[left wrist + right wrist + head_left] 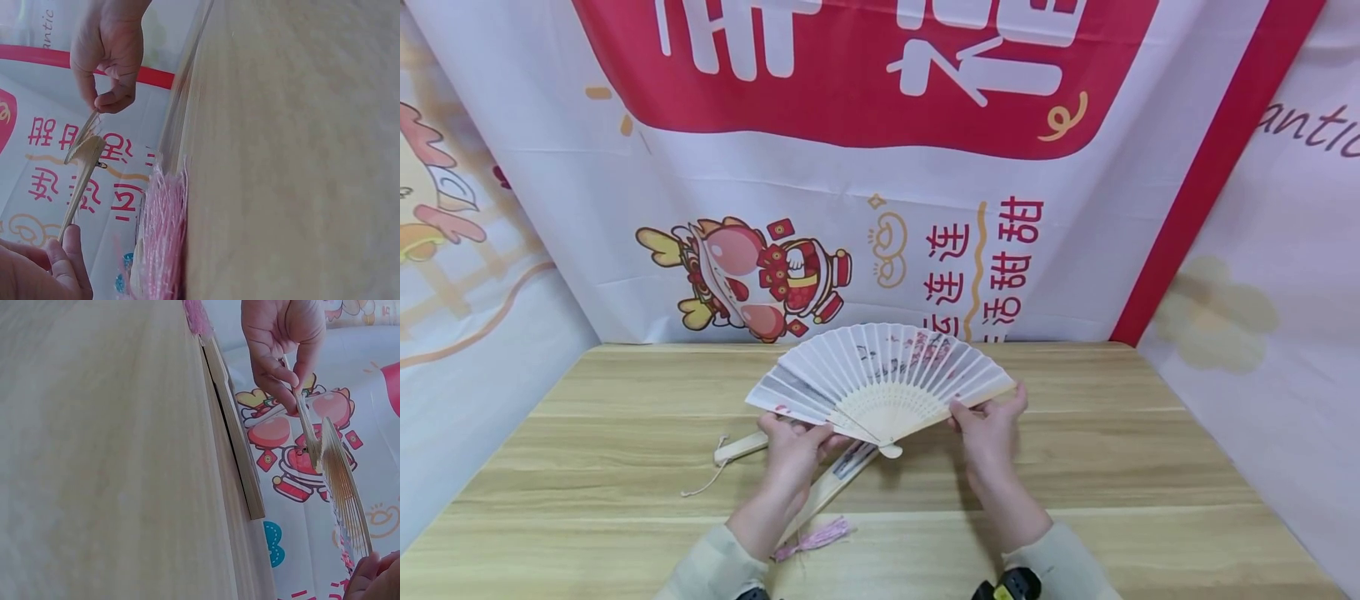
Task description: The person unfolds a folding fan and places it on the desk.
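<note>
A spread folding fan (891,408), white with pink blossoms and pale wooden ribs, is held up over the table with its pivot end toward me. My left hand (793,462) pinches its left outer rib between thumb and fingers. On the other side, my right hand (991,433) grips the right outer rib the same way. Beneath the spread fan lies a folded fan (829,492) with a pink tassel (815,537), partly hidden by my left hand. Another pale, slender folded piece (741,447) with a thin cord (703,483) pokes out left of that hand.
The wooden table (1112,500) reaches back to a white and red printed cloth (820,167). More printed cloth hangs along the left and right sides. In the left wrist view the pink tassel (164,231) lies close to the camera.
</note>
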The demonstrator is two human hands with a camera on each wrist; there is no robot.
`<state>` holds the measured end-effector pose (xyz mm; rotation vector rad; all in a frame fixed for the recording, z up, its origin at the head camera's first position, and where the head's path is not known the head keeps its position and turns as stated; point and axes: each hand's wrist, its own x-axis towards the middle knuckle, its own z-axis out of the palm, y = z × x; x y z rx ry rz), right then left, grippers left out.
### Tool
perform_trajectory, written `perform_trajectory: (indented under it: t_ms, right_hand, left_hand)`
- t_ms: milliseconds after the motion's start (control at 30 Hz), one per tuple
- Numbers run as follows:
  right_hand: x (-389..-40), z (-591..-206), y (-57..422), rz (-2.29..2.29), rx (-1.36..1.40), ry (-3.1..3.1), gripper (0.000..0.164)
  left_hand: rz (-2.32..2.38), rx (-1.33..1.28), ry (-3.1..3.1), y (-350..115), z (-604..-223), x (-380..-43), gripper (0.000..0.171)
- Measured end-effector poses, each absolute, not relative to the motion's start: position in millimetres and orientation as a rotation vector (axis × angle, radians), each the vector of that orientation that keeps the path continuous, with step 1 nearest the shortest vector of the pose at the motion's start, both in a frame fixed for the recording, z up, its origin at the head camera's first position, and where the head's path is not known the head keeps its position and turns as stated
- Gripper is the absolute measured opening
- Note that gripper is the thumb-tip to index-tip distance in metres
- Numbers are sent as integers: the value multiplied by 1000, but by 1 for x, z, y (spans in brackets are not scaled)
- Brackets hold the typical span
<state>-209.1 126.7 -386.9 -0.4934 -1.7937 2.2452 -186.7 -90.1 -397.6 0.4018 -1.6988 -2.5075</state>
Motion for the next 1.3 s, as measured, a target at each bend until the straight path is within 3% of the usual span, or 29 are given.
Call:
perform_trajectory:
  t_ms: [333, 667, 1000, 1300]
  right_hand:
    - [-208, -387, 129, 2286, -523, -1703, 109]
    - [-209, -385, 139, 2369, -555, -1614, 95]
    - [-211, -381, 146, 2378, -609, -1544, 90]
    - [-216, -381, 159, 2373, -652, -1551, 87]
  left_hand:
    - [-2511, 397, -1693, -89, -395, -184, 61]
    - [-2478, 416, -1761, -89, -394, -184, 60]
    - [-2502, 343, -1743, -89, -394, -182, 49]
    - [-2533, 309, -1708, -96, -395, -182, 29]
